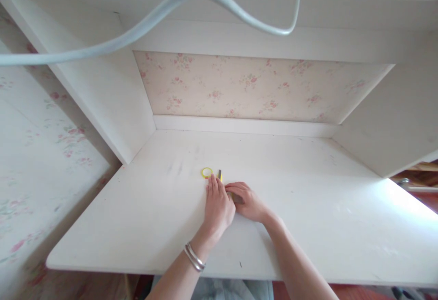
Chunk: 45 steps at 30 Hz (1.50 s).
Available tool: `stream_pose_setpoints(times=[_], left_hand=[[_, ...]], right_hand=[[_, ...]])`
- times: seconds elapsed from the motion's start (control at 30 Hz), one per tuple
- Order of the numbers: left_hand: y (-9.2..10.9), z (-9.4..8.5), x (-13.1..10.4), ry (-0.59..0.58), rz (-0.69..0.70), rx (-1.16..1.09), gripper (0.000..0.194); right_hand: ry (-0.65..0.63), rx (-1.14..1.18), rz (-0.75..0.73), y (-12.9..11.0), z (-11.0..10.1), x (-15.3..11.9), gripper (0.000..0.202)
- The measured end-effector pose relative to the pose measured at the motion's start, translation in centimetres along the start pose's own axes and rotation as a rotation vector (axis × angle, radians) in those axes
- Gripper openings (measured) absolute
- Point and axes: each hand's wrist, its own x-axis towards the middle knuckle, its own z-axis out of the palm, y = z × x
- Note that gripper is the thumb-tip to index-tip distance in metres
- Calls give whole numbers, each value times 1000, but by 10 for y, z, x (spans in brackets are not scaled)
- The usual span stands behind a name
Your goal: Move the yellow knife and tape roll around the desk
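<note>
- Head view looks down on a white desk (308, 209) set in a white alcove, with floral wallpaper (246, 85) behind it.
- Both hands rest on the desk, near its front middle, touching each other side by side.
- Left hand (218, 206) lies palm down and flat, fingers straight and pressed together, pointing toward the wallpaper.
- Silver bangles (194, 257) circle the left wrist, which sits at the desk's front edge.
- Right hand (247, 201) lies just right of the left hand, fingers curled together and turned toward it; what they press on is hidden, so I cannot tell if they clamp anything.
- Yellow ring (206, 172), a small hoop like a tape roll, lies flat on the desk just beyond the left fingertips, slightly to their left, very close to them; whether it touches them is unclear.
- Dark strip (219, 174), small with a yellow edge, lies just right of the ring and runs under the left fingertips.
- Pale cable (143, 24) loops across the top of the view, above the desk, well apart from the hands.
- Wallpaper also covers the wall left of the desk.
</note>
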Motion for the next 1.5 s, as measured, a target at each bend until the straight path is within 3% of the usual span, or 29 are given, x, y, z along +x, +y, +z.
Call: stream_pose_setpoints(times=[0.1,0.23,0.4,0.63,0.97,1.27,1.5], left_hand=[[-18,-19,11,-12,103,-30,57],[-57,-47,41,18,188,-40,44],[-91,-55,58,-68,213,-9,33],[-80,-55,43,-137,283,22,41],[-67,-53,29,-105,248,81,44],[-69,-53,36,-50,209,25,21],[-70,-53,37,-32,247,-10,16]], right_hand=[[9,-42,20,-1,2,2,38],[90,-104,120,1,3,3,33],[82,-150,184,4,-1,3,39],[102,-219,249,0,3,10,36],[160,-266,263,-2,10,12,30],[144,-173,246,3,5,8,48],[158,-168,274,0,7,8,28]])
